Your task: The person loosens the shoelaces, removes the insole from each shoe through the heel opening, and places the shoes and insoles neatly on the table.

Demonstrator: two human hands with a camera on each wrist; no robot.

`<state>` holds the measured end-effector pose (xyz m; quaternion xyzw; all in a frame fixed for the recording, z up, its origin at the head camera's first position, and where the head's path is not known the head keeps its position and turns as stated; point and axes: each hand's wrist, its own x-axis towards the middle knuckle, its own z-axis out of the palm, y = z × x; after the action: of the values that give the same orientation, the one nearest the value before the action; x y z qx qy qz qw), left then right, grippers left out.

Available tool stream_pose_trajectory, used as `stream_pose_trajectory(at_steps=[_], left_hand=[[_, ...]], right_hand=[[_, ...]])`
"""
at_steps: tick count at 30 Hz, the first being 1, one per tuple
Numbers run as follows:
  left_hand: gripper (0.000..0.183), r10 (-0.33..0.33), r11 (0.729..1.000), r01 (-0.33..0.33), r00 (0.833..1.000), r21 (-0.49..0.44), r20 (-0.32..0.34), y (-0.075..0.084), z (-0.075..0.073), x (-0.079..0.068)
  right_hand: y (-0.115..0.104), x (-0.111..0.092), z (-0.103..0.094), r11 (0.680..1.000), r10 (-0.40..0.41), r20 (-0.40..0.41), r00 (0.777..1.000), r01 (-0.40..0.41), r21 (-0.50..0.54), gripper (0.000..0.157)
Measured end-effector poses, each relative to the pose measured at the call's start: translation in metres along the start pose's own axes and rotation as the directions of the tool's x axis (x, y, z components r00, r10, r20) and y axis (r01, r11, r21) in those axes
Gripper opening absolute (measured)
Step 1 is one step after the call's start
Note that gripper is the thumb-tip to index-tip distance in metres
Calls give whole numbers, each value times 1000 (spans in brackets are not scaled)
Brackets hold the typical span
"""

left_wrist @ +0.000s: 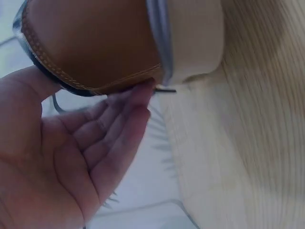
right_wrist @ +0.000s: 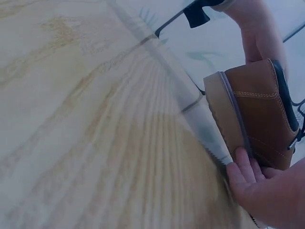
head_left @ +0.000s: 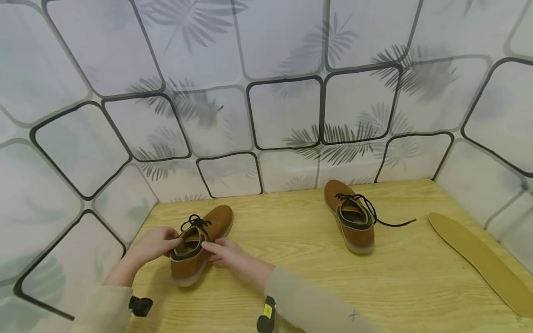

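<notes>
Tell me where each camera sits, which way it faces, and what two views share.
Head: worn on the head, facing forward and down at the held shoe, other shoe, insole and table; left hand and right hand show.
Left wrist: on that wrist, facing the held shoe up close; left hand shows.
Right wrist: on that wrist, looking across the table to the held shoe; the right hand and left forearm show.
Both wrist views share the held shoe and table.
</notes>
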<state>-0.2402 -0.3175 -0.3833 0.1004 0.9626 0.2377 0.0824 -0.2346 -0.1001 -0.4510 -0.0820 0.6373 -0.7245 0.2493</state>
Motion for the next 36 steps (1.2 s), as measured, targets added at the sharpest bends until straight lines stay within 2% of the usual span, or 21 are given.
stream_pose_trajectory(at_steps=[3,8,12,20,26,36], left_hand=[[19,-42,998,42,999,-43,-2,8,4,-1],[20,-120,985,119,993,-125,-4,15,8,-2],[20,-173,974,169,985,-150,-15,18,12,-2],[23,-176,975,166,983,-146,-54,25,17,-3],[24,-185,965,166,980,-203,-76,34,24,-2],[30,-203,933,176,978,-315,-56,47,37,2]], right_hand=[[-4,-1,-5,999,17,-40,999,-18,-33,62],[-11,0,-11,997,21,-60,998,-25,-68,51],[-12,1,-12,996,24,-91,996,-32,-89,47],[-16,3,-18,998,46,-93,995,-49,-35,38],[-20,1,-26,999,50,-117,992,-49,6,44],[-30,-3,-50,991,41,-122,992,-56,-124,34]])
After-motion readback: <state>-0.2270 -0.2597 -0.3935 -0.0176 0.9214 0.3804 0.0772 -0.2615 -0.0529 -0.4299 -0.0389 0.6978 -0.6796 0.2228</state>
